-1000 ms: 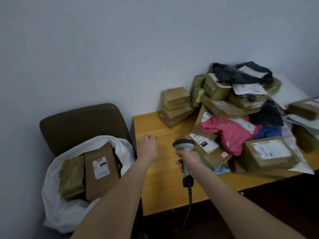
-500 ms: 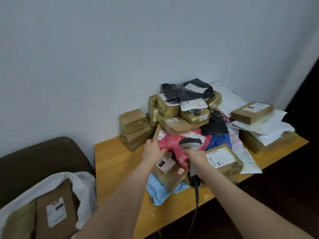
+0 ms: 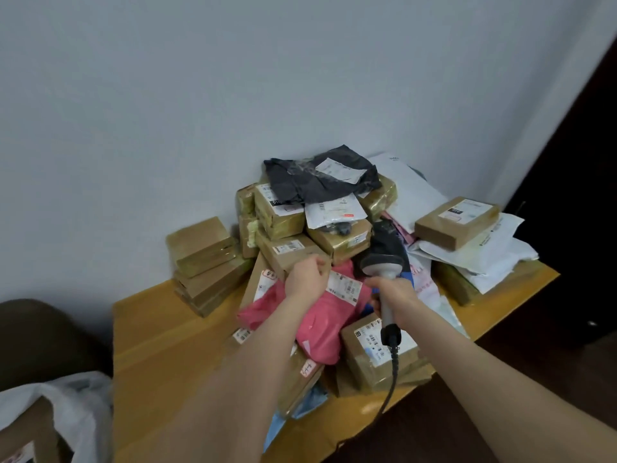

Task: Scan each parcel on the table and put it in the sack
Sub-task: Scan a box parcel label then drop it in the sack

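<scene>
At frame centre, the left hand (image 3: 307, 277) curls on the pink mailer (image 3: 320, 325), grip unclear; it looks soft and light, so bunch its top edge. The right hand (image 3: 395, 294) grips the scanner (image 3: 382, 265).

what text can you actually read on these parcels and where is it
"01", start of a white-on-black code, rest unreadable: label on the taped box under the black bag.
Handwritten marks on the small tag of the brown parcel: not legible.
Printed label on the pink bag and all other labels: too small or blurred.
</scene>
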